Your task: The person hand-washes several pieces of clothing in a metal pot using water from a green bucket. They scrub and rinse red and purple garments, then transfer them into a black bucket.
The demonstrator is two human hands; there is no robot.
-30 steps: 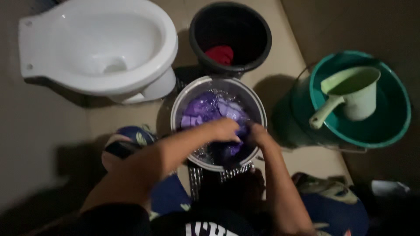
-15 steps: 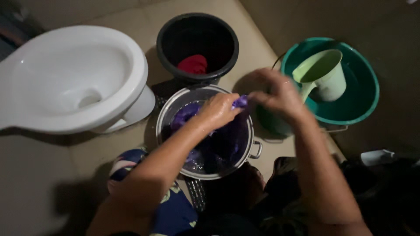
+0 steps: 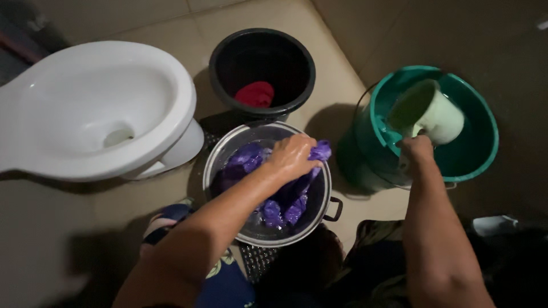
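Left hand [image 3: 292, 157] fingers closed around purple cloth [image 3: 285, 197] over metal pot [image 3: 228, 149]; right hand [image 3: 416, 149] fingers gripping pale green dipper [image 3: 436, 114] handle inside teal bucket [image 3: 476, 154].

The white toilet bowl [image 3: 97, 108] blocks the left. A black bucket [image 3: 261, 71] stands just behind the metal pot [image 3: 268, 182], and a green bucket [image 3: 434, 128] crowds its right. Bare tiled floor [image 3: 337, 74] runs between the two buckets.

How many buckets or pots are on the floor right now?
3: the black bucket by the toilet, the metal pot under the left hand, the green bucket where the right hand reaches.
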